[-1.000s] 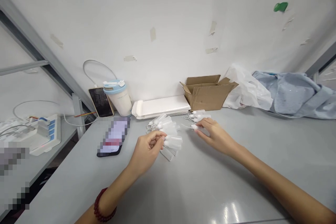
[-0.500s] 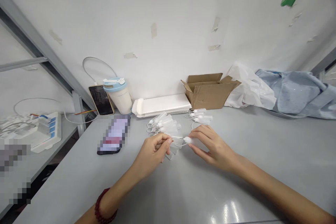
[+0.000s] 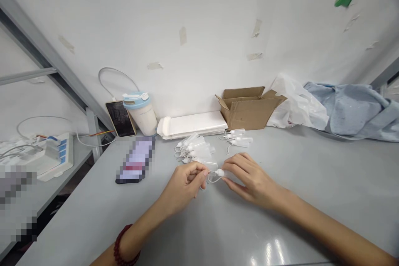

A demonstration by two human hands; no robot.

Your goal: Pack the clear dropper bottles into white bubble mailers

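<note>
My right hand [image 3: 249, 176] grips a small white needle-tip bottle [image 3: 220, 172] by its body, which the fingers mostly hide. The bottle lies sideways, with its thin tip pointing left and a looped cap strap hanging beneath. My left hand [image 3: 190, 178] is closed in a pinch right at that tip; whatever is between its fingertips is too small to make out. Just behind the left hand lies a pile of similar translucent bottles [image 3: 197, 146] with looped straps. A smaller group of these bottles [image 3: 239, 138] rests beyond my right hand.
Along the wall stand an opened cardboard box [image 3: 249, 114], a stack of white flat boxes [image 3: 195, 124] and a blue-lidded cup [image 3: 141, 114]. A phone [image 3: 121, 118] leans beside the cup; another phone [image 3: 135, 160] lies flat. A plastic bag [image 3: 301, 104] and blue cloth [image 3: 355, 110] are at right.
Both hands have come slightly nearer me, with the bottle between them. The left fingertips and the bottle's tip are closer together now.
</note>
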